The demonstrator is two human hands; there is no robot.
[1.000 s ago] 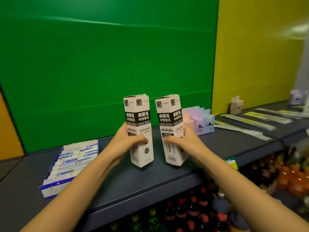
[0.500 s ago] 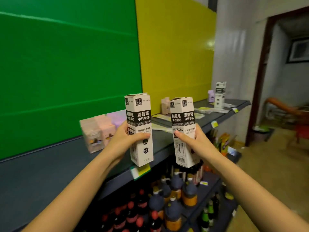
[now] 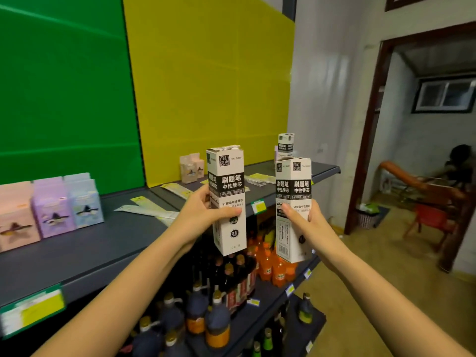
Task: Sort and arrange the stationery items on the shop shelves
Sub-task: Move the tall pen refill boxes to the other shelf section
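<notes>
My left hand (image 3: 199,215) grips a tall white refill box with a black band (image 3: 226,181), held upright in the air in front of the dark grey shelf (image 3: 85,248). My right hand (image 3: 305,222) grips a second box of the same kind (image 3: 293,188), a little lower and to the right. A third matching box (image 3: 285,144) stands at the shelf's far right end. Pastel pink, purple and blue boxes (image 3: 51,210) stand in a row at the left. Flat paper-backed packets (image 3: 152,208) lie along the shelf's middle.
Two small pale pink boxes (image 3: 191,167) stand by the yellow back panel. Lower shelves hold dark bottles (image 3: 219,320) and orange drink bottles (image 3: 270,264). An open doorway (image 3: 422,140) with a wooden chair (image 3: 432,199) and a basket (image 3: 367,219) lies to the right.
Both hands lifted the two boxes off the shelf and carried them rightward along it. The view swung right, bringing the shelf's far end and the doorway into sight.
</notes>
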